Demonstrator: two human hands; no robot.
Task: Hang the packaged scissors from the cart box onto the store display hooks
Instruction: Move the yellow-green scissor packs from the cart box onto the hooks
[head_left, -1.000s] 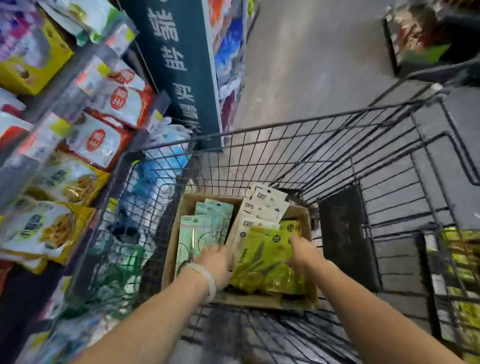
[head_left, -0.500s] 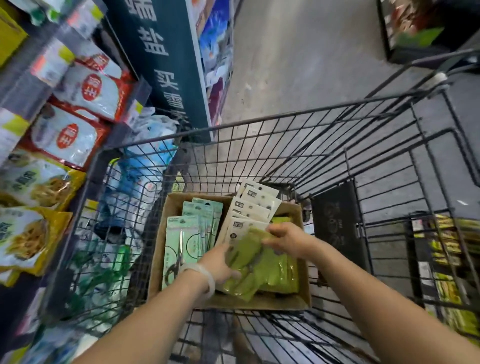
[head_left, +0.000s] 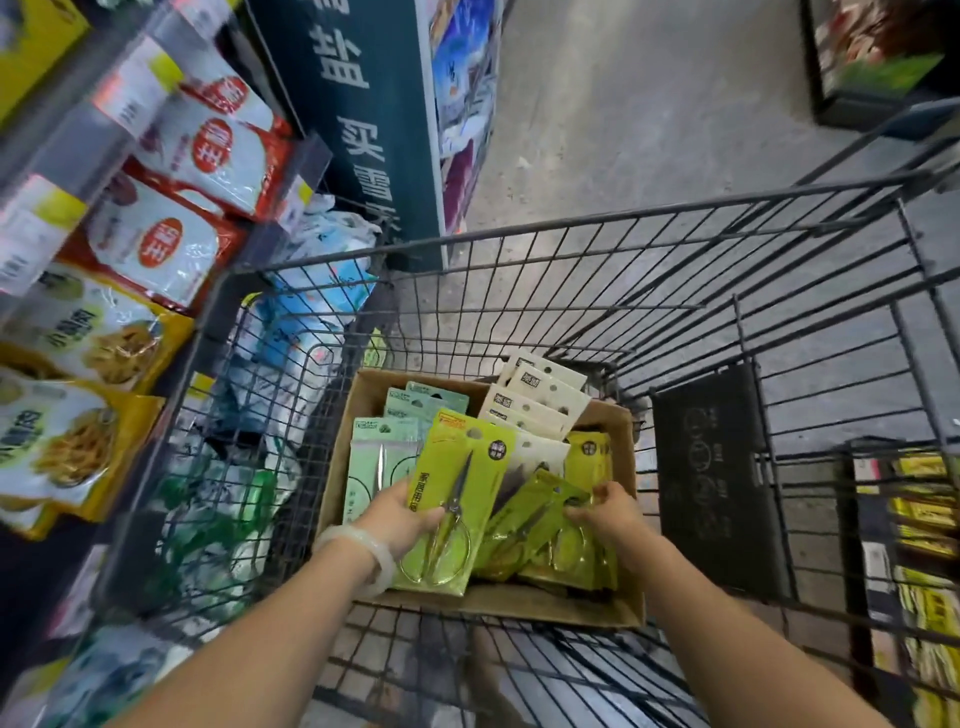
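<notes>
A cardboard box (head_left: 550, 608) sits in the wire cart (head_left: 571, 228). My left hand (head_left: 402, 512) grips a yellow-green scissors pack (head_left: 467, 467) by its left edge, raised upright over the box. My right hand (head_left: 605, 512) pinches another yellow-green pack (head_left: 535, 512) that lies tilted on the pile in the box. Pale green packs (head_left: 384, 447) stand at the box's left, cream packs (head_left: 540, 400) at the back. No display hooks can be made out.
Shelves with bagged food (head_left: 156, 244) run close along the cart's left side. A dark teal sign panel (head_left: 358, 119) stands ahead at the shelf end. The cart's dark flap (head_left: 711, 478) is to the right of the box. Bare grey floor (head_left: 649, 104) lies ahead.
My left hand has lifted one yellow-green pack upright out of the pile. My right hand has dropped lower and to the right onto another pack.
</notes>
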